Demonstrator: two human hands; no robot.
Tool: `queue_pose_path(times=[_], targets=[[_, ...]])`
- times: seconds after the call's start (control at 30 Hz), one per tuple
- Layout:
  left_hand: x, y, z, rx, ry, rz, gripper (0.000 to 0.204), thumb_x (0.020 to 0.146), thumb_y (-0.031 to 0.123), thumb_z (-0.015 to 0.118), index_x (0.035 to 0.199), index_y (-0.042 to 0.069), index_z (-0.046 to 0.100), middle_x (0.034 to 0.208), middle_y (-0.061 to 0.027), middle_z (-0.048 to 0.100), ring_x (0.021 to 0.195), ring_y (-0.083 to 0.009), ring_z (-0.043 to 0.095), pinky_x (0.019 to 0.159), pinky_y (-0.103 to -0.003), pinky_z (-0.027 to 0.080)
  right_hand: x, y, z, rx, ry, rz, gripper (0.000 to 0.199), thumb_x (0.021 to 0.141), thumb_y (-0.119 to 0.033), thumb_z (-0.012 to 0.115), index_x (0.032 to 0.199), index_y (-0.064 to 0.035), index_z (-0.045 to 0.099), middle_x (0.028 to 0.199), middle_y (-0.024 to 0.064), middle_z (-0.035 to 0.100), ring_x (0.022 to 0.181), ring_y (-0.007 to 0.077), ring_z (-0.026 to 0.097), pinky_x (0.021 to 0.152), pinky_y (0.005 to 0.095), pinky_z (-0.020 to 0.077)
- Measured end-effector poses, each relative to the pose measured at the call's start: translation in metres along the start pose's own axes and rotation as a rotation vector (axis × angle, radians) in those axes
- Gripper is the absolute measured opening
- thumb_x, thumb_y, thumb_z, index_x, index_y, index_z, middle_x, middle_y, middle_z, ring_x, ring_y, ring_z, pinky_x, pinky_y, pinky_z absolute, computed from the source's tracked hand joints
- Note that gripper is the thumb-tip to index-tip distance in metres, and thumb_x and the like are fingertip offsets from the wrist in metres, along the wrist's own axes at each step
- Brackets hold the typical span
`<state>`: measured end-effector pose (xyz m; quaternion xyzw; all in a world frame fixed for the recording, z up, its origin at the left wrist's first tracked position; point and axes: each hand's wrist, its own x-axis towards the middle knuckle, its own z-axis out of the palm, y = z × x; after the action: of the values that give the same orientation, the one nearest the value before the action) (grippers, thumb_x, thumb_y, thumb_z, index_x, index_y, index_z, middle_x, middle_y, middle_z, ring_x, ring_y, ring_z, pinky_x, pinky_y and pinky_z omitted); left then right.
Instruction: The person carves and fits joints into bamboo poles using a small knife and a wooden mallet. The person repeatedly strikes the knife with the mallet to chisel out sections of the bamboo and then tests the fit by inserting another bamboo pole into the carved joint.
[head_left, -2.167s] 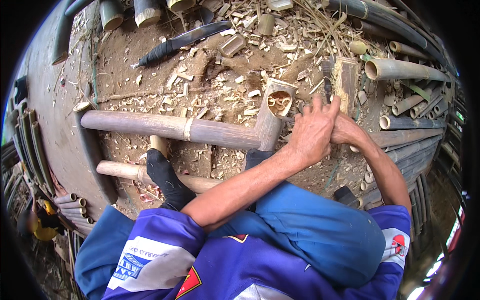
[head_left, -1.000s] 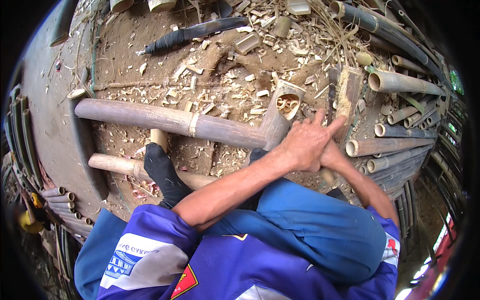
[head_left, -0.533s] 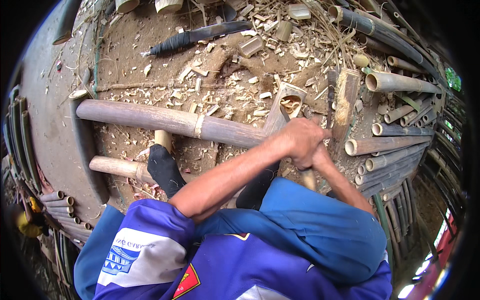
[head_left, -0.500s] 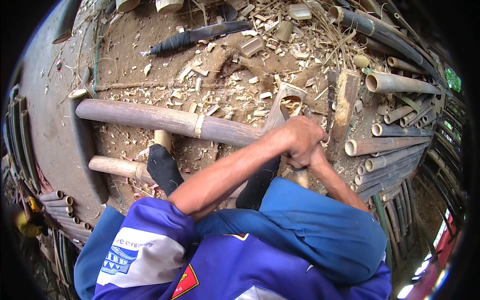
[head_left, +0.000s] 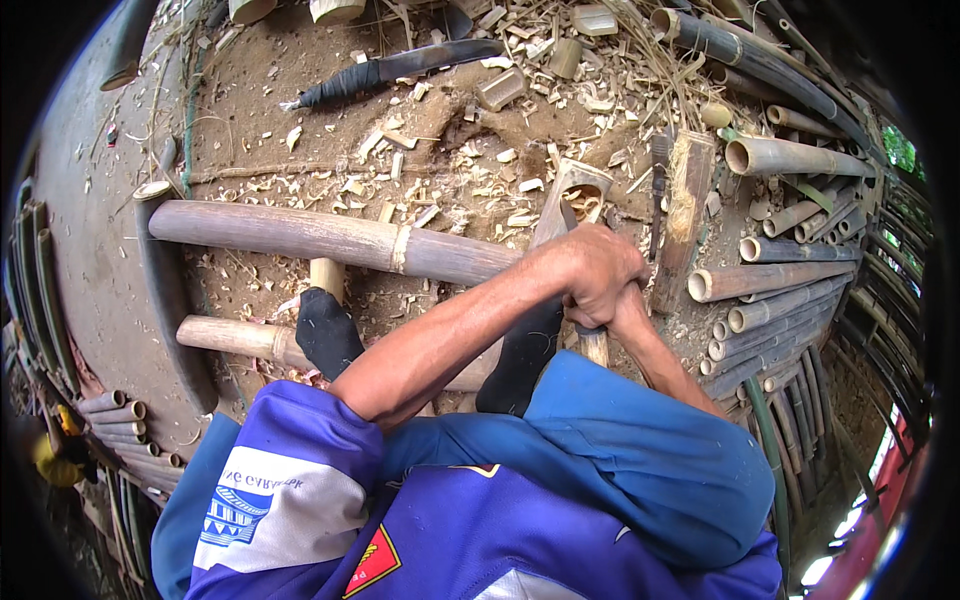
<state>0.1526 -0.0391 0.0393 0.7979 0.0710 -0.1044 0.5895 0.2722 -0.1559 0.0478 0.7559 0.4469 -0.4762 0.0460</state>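
Observation:
My left hand (head_left: 598,268) and my right hand (head_left: 626,303) are clasped together, closed round a bladed tool. Its wooden handle (head_left: 593,347) sticks out below my hands. Its dark blade (head_left: 568,215) points up toward a hole cut near the end of a grey bamboo piece (head_left: 550,228). Pale shavings lie in that hole. My fingers hide the tool's middle, so its exact kind cannot be made out. A thick bamboo pole (head_left: 330,235) runs leftward from beside this piece to an upright bamboo piece (head_left: 170,290).
A large knife with a black-wrapped grip (head_left: 345,87) lies beyond the pole among wood chips. Right of my hands are a narrow dark tool (head_left: 659,190) and a split bamboo slab (head_left: 688,200). Bamboo poles (head_left: 775,280) are stacked at right. My black-socked feet (head_left: 328,335) rest by the frame.
My clasped hands have shifted slightly upward with the tool. More of its wooden handle shows below them. The bamboo pieces lie nearly as before.

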Motion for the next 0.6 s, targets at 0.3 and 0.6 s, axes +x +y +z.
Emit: queue_pose_path(times=[0.3,0.6], targets=[[-0.06,0.041,0.017,-0.183,0.817,-0.206,0.088,0.069,0.005,0.072,0.149,0.005,0.037,0.147,-0.0315,0.037,0.132,-0.05,0.046,0.1,-0.05,0.05,-0.014,-0.043,0.026,1.397,-0.068,0.163,0.036,0.107,-0.025,0.046,0.138,-0.0073,0.047,0.122,0.0095,0.058,0.116,0.02,0.06,0.104,0.0379,0.0488],[-0.133,0.026,0.0,0.455,0.305,-0.679,0.037,0.075,0.014,0.075,0.101,0.002,0.051,0.083,-0.0143,0.061,0.073,-0.0309,0.066,0.065,-0.044,0.053,0.007,-0.034,0.037,1.936,-0.503,0.023,0.024,0.106,-0.023,0.053,0.123,-0.0052,0.053,0.125,0.0112,0.06,0.121,0.0242,0.059,0.099,0.0428,0.0543]])
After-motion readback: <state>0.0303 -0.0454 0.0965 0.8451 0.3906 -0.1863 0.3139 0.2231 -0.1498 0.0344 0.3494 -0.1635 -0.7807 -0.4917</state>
